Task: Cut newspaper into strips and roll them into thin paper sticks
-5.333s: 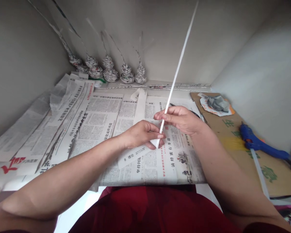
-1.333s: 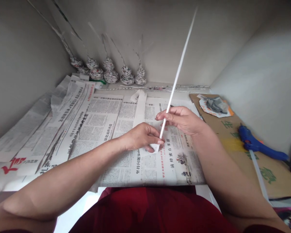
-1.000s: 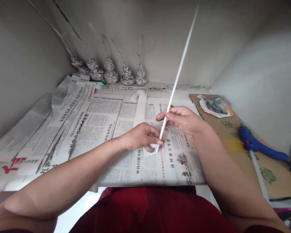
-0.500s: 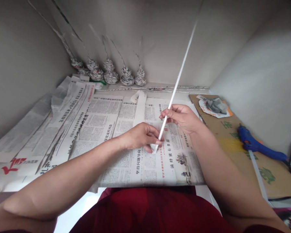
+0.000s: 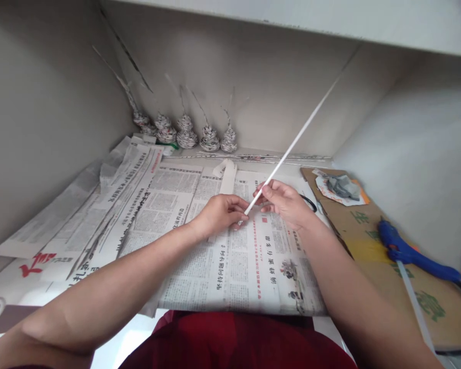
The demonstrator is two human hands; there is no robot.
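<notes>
A long, thin white paper tube [image 5: 292, 147] slants up and to the right across the middle of the view. My left hand [image 5: 225, 212] pinches its lower end between thumb and fingers. A little higher up the tube, my right hand [image 5: 282, 201] grips it with thumb and index finger, the other fingers curled loosely. Below both hands lies a spread of newspaper [image 5: 234, 271]. Just beyond my left hand, a white paper strip [image 5: 228, 179] with a folded-over end rests on the newspaper.
Several woven paper gourds [image 5: 187, 134] stand along the back wall, with thin paper sticks [image 5: 261, 158] lying nearby. On the right, a blue glue gun [image 5: 411, 251] and a grey cloth-like lump [image 5: 342, 187] sit on cardboard [image 5: 353, 225]. Newspaper strips [image 5: 111, 200] are stacked at left. A shelf edge [image 5: 292, 20] hangs overhead.
The tube has tipped further to the right, and its lower end has risen away from me. Both hands still hold it. The camera view has tilted upward, showing the shelf edge.
</notes>
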